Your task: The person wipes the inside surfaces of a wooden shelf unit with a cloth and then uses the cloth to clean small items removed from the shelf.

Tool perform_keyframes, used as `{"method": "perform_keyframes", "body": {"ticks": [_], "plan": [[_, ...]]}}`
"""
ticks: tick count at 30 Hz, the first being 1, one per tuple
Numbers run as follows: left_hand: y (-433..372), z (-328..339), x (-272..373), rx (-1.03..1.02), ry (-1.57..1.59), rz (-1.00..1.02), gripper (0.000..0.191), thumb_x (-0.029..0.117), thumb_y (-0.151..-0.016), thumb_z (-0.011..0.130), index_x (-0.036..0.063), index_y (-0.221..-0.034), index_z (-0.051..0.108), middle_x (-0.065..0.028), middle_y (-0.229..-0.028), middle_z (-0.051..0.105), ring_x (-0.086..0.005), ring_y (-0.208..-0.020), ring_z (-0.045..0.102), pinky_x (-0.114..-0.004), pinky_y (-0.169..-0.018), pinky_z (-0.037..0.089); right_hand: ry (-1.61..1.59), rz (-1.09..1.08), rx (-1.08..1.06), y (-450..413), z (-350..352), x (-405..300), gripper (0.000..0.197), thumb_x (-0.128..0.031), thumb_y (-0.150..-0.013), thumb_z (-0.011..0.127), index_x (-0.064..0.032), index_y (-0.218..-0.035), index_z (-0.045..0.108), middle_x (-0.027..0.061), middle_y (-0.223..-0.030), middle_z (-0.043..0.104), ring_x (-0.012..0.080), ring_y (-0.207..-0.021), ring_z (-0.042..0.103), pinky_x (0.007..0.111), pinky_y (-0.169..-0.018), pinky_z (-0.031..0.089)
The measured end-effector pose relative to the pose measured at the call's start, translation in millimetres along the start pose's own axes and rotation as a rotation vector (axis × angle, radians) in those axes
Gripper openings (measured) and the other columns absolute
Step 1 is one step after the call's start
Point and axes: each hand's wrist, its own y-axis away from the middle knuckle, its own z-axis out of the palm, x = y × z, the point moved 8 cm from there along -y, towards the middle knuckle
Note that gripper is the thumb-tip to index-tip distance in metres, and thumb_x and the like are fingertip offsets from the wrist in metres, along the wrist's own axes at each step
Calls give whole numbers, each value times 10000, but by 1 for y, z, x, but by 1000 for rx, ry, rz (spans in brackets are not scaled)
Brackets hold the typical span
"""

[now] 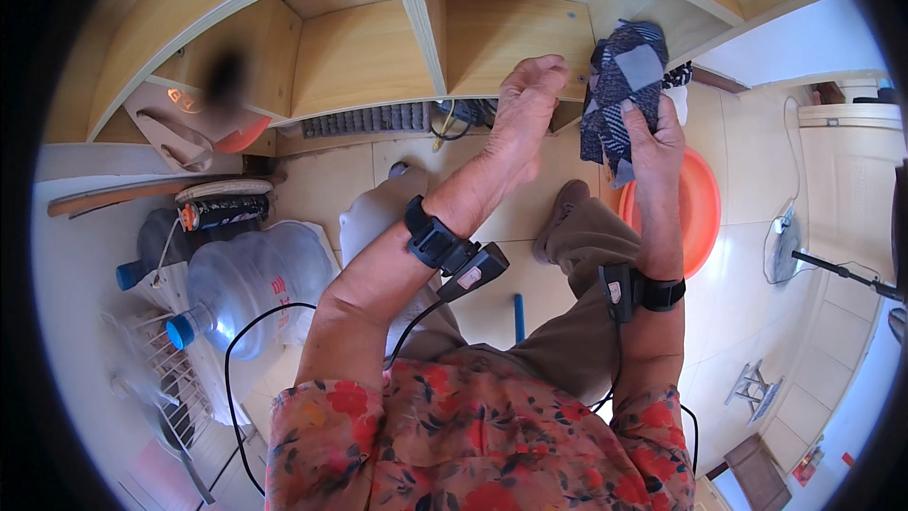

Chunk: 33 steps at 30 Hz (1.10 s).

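A folded dark blue-grey patterned cloth (628, 89) is gripped in my right hand (656, 131), thumb on top. It is held up at the right end of a light wooden shelf unit (418, 21), partly in front of the right compartment. My left hand (528, 96) reaches to the front edge of that same compartment, a little left of the cloth. Its fingers are curled together, and nothing shows in them. Wrist straps with small black devices are on both forearms. An orange-red plastic basin (699, 213) stands on the floor beneath my right forearm, which partly hides it.
Large clear water bottles (248, 284) with blue caps lie at the left, near a wire rack (177, 397). A paper bag (170, 128) hangs or stands below the shelf's left end. At the right are a round stand base (784, 248) and a white container (848, 177).
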Motion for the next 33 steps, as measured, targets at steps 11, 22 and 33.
{"method": "perform_keyframes", "body": {"ticks": [11, 22, 33], "plan": [[2, 7, -8, -201, 265, -204, 339, 353, -880, 506, 70, -1063, 548, -26, -1022, 587, -166, -994, 518, -337, -903, 367, 958, -657, -200, 44, 73, -49, 603, -78, -640, 667, -140, -1217, 501, 133, -1070, 511, 318, -971, 507, 358, -812, 435], [8, -10, 31, 49, -402, 534, 518, 313, -895, 466, -27, -1267, 352, -200, -1297, 355, -246, -1134, 436, -321, -967, 321, -74, 51, -19, 17, 40, 28, 399, -118, -856, 567, -42, -1235, 466, 17, -1014, 573, 88, -903, 517, 245, -811, 417], [57, 2, 83, -108, -495, 1075, 396, 94, -885, 451, -18, -1261, 390, -167, -1340, 305, -218, -1029, 522, -314, -881, 418, -173, -123, -391, 16, 137, -4, 426, -171, -835, 535, -51, -1238, 468, 46, -1026, 565, 118, -894, 521, 245, -785, 419]]}}
